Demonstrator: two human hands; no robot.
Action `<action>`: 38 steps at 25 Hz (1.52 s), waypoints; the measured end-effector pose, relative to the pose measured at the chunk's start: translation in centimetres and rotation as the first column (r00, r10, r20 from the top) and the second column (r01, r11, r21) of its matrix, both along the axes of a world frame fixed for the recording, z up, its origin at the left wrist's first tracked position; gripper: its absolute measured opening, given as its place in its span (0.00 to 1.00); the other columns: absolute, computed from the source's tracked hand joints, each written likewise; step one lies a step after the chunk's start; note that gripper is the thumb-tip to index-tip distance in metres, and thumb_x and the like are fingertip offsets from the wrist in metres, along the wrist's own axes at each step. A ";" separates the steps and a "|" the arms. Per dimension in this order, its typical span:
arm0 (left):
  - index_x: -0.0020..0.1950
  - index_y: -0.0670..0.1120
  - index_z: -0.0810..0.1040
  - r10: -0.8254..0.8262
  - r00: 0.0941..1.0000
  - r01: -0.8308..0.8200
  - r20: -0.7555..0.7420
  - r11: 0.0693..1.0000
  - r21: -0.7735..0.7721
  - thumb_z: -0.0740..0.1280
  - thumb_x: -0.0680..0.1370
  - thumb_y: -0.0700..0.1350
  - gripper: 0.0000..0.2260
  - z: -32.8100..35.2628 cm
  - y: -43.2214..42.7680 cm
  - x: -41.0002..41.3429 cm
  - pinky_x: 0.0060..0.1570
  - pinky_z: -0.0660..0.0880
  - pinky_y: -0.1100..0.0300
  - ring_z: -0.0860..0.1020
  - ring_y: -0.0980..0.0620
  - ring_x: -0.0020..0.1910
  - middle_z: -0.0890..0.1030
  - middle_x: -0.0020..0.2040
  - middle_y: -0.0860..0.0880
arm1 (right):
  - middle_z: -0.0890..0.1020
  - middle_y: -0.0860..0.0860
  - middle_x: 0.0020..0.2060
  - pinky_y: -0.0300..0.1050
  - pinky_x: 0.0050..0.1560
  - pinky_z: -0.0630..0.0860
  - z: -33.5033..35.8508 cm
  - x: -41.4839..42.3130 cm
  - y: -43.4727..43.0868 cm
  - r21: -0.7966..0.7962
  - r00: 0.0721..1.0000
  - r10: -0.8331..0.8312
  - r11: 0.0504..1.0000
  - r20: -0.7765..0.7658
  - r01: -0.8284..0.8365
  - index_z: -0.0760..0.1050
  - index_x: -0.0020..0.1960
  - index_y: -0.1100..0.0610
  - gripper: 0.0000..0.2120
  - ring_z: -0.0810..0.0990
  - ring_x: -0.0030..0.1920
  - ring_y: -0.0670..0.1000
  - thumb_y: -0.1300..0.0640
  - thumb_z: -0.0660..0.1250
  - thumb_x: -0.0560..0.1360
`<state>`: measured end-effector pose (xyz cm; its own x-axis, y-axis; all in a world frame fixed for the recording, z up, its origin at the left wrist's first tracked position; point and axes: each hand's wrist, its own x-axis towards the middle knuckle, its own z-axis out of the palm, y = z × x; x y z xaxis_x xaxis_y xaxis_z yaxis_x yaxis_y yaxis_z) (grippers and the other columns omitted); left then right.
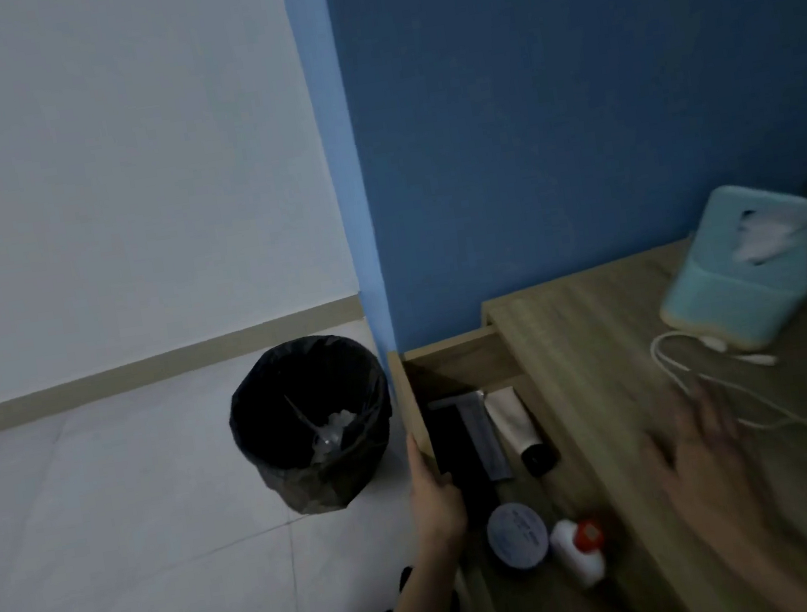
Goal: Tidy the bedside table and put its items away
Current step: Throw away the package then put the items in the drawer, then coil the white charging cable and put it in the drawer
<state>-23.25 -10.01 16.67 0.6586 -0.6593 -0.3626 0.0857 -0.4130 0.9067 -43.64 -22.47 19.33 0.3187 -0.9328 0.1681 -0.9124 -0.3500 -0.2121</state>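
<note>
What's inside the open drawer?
In the drawer: a black case, grey strip, white tube, round tin, red-capped bottle. The tabletop hides the rest; the left hand, gripping its front, covers some.

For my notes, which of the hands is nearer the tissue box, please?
Right: right hand is over the tabletop before the tissue box; left hand grips the drawer front.

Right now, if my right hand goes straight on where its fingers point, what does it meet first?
Probably the white cable, just beyond the right hand, then the tissue box; blur leaves height unclear.
</note>
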 end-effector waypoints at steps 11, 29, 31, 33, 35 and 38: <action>0.67 0.46 0.69 0.090 0.927 -0.014 0.363 0.978 -0.208 0.64 0.72 0.32 0.24 10.1 -2.6 -5.3 0.71 0.62 0.55 0.66 0.47 0.70 0.69 0.70 0.44 | 0.82 0.51 0.38 0.42 0.43 0.70 13.4 -4.1 -0.9 -0.001 0.900 0.046 0.999 0.433 -0.051 0.81 0.50 0.58 0.10 0.80 0.41 0.55 0.66 0.63 0.74; 0.44 0.47 0.75 -0.723 0.630 0.665 0.282 0.315 -0.677 0.49 0.82 0.53 0.18 45.9 9.6 -11.7 0.22 0.51 0.69 0.53 0.58 0.21 0.58 0.22 0.57 | 0.69 0.47 0.20 0.30 0.23 0.60 45.8 -7.2 12.9 -0.360 0.210 0.698 0.574 0.684 -0.735 0.83 0.37 0.47 0.14 0.64 0.22 0.41 0.37 0.70 0.63; 0.41 0.48 0.77 -0.777 0.571 0.678 0.267 0.262 -0.686 0.48 0.80 0.56 0.21 46.8 11.3 -11.7 0.22 0.51 0.68 0.53 0.57 0.22 0.56 0.23 0.54 | 0.69 0.48 0.20 0.31 0.23 0.61 47.2 -7.5 13.8 -0.377 0.155 0.724 0.515 0.672 -0.770 0.83 0.36 0.47 0.15 0.64 0.23 0.41 0.36 0.72 0.60; 0.40 0.47 0.79 -0.804 0.538 0.652 0.252 0.208 -0.729 0.50 0.81 0.49 0.20 47.5 12.6 -11.6 0.22 0.63 0.67 0.64 0.57 0.22 0.66 0.23 0.53 | 0.70 0.48 0.20 0.29 0.23 0.60 48.4 -7.4 14.8 -0.419 0.159 0.755 0.511 0.637 -0.750 0.83 0.34 0.48 0.09 0.64 0.21 0.41 0.43 0.73 0.64; 0.47 0.44 0.79 -0.850 0.481 0.621 0.215 0.158 -0.768 0.53 0.79 0.45 0.15 48.3 13.5 -11.7 0.28 0.71 0.66 0.73 0.56 0.28 0.76 0.31 0.50 | 0.75 0.43 0.20 0.25 0.23 0.61 49.3 -6.7 15.9 -0.468 0.175 0.791 0.507 0.586 -0.724 0.81 0.35 0.51 0.06 0.68 0.19 0.40 0.58 0.71 0.70; 0.54 0.45 0.78 -0.907 0.402 0.605 0.128 0.158 -0.780 0.52 0.79 0.49 0.17 49.5 15.1 -12.0 0.22 0.58 0.70 0.62 0.59 0.24 0.68 0.26 0.54 | 0.78 0.40 0.22 0.25 0.25 0.63 50.6 -6.0 17.2 -0.530 0.200 0.827 0.501 0.525 -0.684 0.81 0.34 0.48 0.05 0.70 0.21 0.39 0.53 0.70 0.68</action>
<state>-35.25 5.14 66.15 -0.3838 -0.8431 0.3766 0.4073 0.2115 0.8885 -49.60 -5.28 69.91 0.5835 -0.2466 0.7738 0.2059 -0.8768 -0.4346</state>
